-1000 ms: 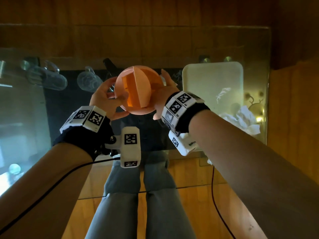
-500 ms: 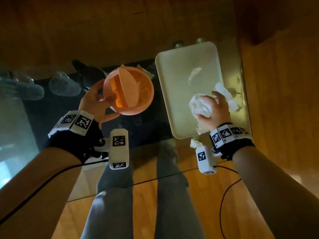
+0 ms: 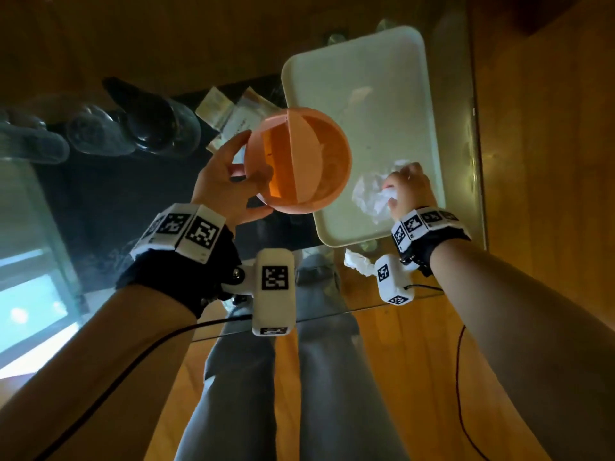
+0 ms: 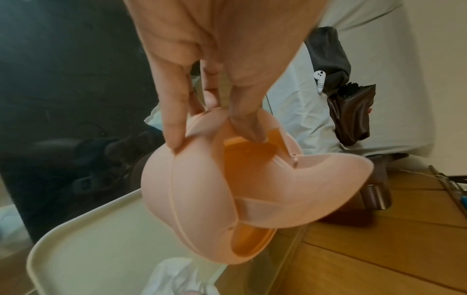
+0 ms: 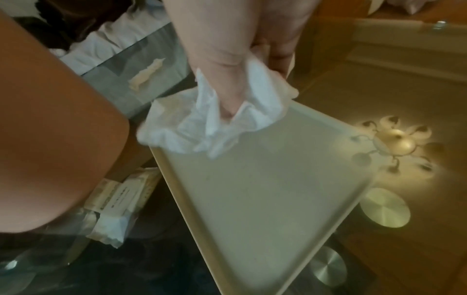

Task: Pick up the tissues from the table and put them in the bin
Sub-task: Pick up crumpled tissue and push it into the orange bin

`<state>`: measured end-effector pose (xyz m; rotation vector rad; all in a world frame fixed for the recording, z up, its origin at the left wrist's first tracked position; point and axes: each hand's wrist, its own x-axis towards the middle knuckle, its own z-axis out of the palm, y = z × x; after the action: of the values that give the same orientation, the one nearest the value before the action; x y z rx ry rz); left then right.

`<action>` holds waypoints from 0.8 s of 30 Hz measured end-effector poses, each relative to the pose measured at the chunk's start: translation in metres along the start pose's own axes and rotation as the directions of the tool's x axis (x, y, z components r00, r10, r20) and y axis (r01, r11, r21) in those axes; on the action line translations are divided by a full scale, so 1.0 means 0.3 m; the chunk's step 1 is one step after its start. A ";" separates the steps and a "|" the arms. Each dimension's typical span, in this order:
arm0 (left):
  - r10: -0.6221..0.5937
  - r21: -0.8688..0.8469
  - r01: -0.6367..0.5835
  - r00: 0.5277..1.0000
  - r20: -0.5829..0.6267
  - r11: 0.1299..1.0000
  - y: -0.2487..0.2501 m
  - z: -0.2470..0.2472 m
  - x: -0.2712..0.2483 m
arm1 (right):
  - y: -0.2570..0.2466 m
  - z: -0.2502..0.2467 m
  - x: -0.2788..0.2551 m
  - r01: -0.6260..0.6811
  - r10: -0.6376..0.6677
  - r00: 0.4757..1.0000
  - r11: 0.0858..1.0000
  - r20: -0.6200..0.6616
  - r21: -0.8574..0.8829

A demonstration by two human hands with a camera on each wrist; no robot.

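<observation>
Glass table [image 3: 462,134]: one, transparent top, wooden floor and the person's grey-trousered legs visible through it. Tray [image 3: 382,61]: one, cream, smooth plastic, rectangular with rounded corners and a low raised rim, lying flat on the glass with its long axis running away from the person. Bin [image 3: 298,159]: one, small, peach-orange plastic, rounded and near-spherical, with a swing flap set across its mouth; held off the table just left of the tray, overlapping the tray's left edge in the head view, mouth turned up toward the head camera, flap ridge running roughly near-to-far. Left hand [image 3: 221,181]: clamped on the bin, thumb hooked inside the opening, fingers [image 4: 174,119] wrapped on the outer shell. Right hand [image 3: 407,188]: over the tray's near right part, fingers curled around a crumpled tissue [image 3: 371,194], white, thin, wrinkled paper, hanging in loose folds from the grip toward the tray; whether it touches the tray cannot be told. Second tissue [image 3: 357,262]: one, white, crumpled, lying on the glass just off the tray's near edge, beside the right wrist camera. Packets [image 3: 229,109]: about two, flat, pale, printed, seen beyond the bin.
</observation>
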<state>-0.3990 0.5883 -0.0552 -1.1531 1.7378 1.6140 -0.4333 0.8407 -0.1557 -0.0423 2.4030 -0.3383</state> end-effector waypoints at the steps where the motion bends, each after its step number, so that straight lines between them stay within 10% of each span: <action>1: -0.002 0.000 0.002 1.000 0.001 1.000 0.004 -0.001 -0.001 | 0.012 -0.003 -0.001 0.012 -0.012 1.000 1.000 0.001 0.023; 7: 0.028 0.027 -0.028 1.000 0.011 0.999 -0.006 -0.006 -0.020 | 0.026 0.007 -0.160 0.066 -0.035 0.988 0.977 -0.151 0.203; 24: 0.000 -0.279 -0.065 0.974 -0.228 0.958 -0.132 -0.218 -0.060 | -0.101 0.194 -0.213 0.079 -0.027 0.953 0.984 0.301 -0.162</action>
<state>-0.3445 0.5317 -0.0509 -1.5030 1.7046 1.8606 -0.3489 0.8057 -0.1490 -0.2215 2.1265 -0.1350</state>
